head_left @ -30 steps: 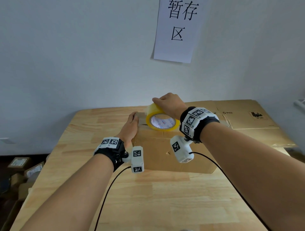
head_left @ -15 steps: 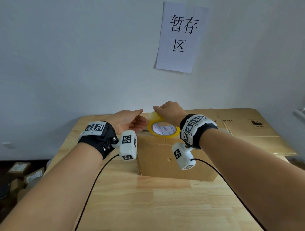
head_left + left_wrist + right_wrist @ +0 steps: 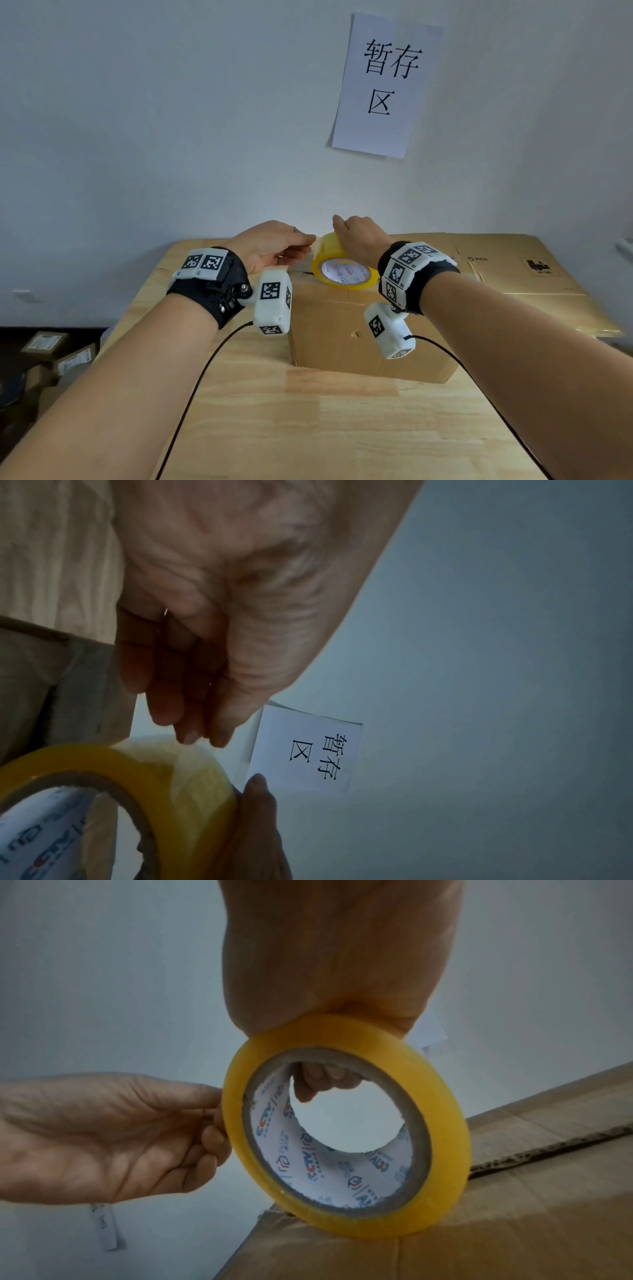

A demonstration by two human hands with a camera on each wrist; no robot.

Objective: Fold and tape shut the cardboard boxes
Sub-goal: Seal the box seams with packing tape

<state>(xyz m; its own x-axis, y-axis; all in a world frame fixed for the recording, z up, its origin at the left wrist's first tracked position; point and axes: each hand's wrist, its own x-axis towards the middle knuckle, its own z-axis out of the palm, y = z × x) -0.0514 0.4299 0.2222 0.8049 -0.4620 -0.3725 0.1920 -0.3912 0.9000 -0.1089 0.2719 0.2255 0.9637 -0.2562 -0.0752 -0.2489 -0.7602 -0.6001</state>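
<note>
Cardboard box point(image 3: 346, 329) flaps are lying folded with the seam looking untaped, while the right hand point(image 3: 363, 240) is gripping the tape roll point(image 3: 342, 270) on the box's top and the left hand point(image 3: 270, 245) is pinching its loose end.

Glossy yellow plastic tape roll point(image 3: 344, 270), matt cardboard box point(image 3: 342, 329) — pale, smooth wood table point(image 3: 308, 428)
</note>
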